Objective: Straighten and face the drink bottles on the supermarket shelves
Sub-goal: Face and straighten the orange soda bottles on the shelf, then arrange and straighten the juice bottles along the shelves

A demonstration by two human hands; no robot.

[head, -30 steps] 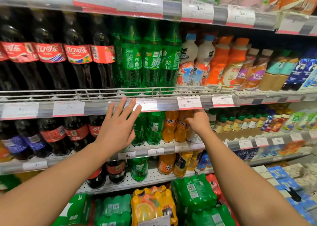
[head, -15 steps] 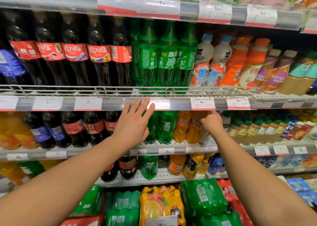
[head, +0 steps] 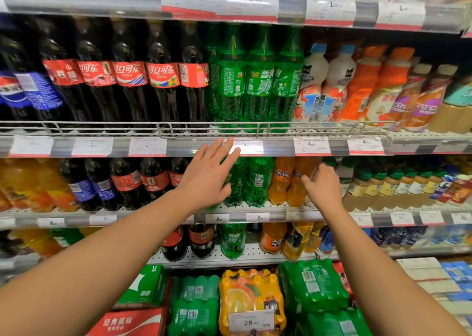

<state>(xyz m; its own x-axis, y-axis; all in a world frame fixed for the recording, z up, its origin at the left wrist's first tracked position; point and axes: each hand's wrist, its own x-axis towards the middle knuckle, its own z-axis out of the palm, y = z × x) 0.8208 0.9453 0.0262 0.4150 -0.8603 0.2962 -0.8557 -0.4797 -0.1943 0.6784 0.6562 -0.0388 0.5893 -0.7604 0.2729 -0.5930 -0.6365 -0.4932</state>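
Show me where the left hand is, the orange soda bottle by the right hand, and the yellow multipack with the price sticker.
Left hand (head: 208, 176): head view, back of the hand.
Orange soda bottle (head: 282, 180): head view, on its label.
Yellow multipack (head: 249, 295): head view, front wrap above the sticker.

Price tags (head: 311, 145) on shelf rails; shrink-wrapped multipacks (head: 251, 300) below.

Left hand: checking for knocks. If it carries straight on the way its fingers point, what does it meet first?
Probably the price tag strip on the shelf edge; the left hand's fingertips already overlap it, depth unclear.
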